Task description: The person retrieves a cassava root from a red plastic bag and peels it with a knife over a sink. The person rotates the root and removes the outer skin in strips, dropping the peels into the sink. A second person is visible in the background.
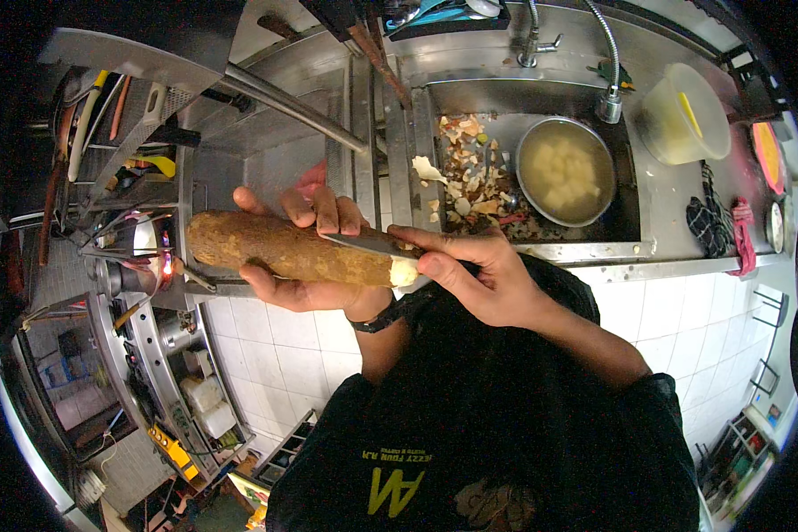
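My left hand [292, 292] cradles a thick brown cassava root [272, 246] from below, its fingers curled over the far side. The root is unpeeled along most of its length, with pale flesh [404, 272] bared at the right end. In my right hand [479, 272] is a knife, its blade [366, 247] lying along the top of the root and its tip close to my left fingertips. My right thumb is near the bared end. The knife's handle is mostly hidden in my fist.
Peelings [469, 193] litter the steel sink [538, 100], where a metal bowl [565, 173] holds pale chunks in cloudy water. A faucet sprayer [610, 106] hangs above. A translucent tub [688, 113] and cloths [743, 236] lie right. At left, a burner flame [167, 256] is lit.
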A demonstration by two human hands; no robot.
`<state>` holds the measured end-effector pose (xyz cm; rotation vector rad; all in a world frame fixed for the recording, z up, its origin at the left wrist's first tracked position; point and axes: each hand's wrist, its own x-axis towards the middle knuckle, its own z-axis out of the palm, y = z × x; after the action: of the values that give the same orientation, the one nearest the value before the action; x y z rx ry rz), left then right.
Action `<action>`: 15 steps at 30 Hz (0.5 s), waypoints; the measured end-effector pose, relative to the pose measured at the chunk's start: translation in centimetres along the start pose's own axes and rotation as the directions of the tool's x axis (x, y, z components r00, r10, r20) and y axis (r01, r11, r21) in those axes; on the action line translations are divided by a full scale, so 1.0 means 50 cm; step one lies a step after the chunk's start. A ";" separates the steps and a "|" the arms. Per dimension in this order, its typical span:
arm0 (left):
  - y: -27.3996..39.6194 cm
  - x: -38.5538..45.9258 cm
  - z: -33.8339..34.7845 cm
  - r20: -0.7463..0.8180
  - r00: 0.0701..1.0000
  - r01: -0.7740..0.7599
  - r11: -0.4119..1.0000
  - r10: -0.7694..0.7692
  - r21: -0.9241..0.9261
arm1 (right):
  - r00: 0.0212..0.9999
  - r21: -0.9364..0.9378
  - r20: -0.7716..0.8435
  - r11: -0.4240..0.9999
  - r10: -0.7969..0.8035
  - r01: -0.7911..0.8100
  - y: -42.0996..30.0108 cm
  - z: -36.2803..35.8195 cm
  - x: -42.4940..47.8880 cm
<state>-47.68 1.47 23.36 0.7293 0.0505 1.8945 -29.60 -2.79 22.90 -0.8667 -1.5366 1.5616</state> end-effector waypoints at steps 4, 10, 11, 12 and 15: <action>-0.003 -0.007 -0.003 -0.099 0.995 -0.005 0.994 0.016 0.109 | 0.992 0.086 -0.129 0.996 0.002 0.009 0.023 0.027 -0.001; -0.002 -0.007 -0.028 -0.229 0.973 0.103 0.930 -0.021 0.352 | 0.970 0.210 -0.207 0.974 0.128 -0.084 0.002 0.026 0.003; -0.008 -0.014 -0.017 -0.347 0.938 0.168 0.875 0.000 0.454 | 0.966 0.192 -0.220 0.977 0.138 -0.096 0.005 0.018 0.002; -0.012 -0.017 -0.006 -0.454 0.890 0.246 0.807 0.031 0.536 | 0.960 0.173 -0.238 0.979 0.146 -0.106 0.009 0.007 0.001; 0.006 -0.034 -0.030 -0.443 0.888 0.356 0.798 -0.125 0.486 | 0.935 0.121 -0.353 0.993 0.029 0.015 0.020 0.004 0.004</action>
<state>-48.27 0.33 21.45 0.6669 0.9522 1.7445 -29.94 -2.68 21.92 -1.0210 -1.1696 1.3967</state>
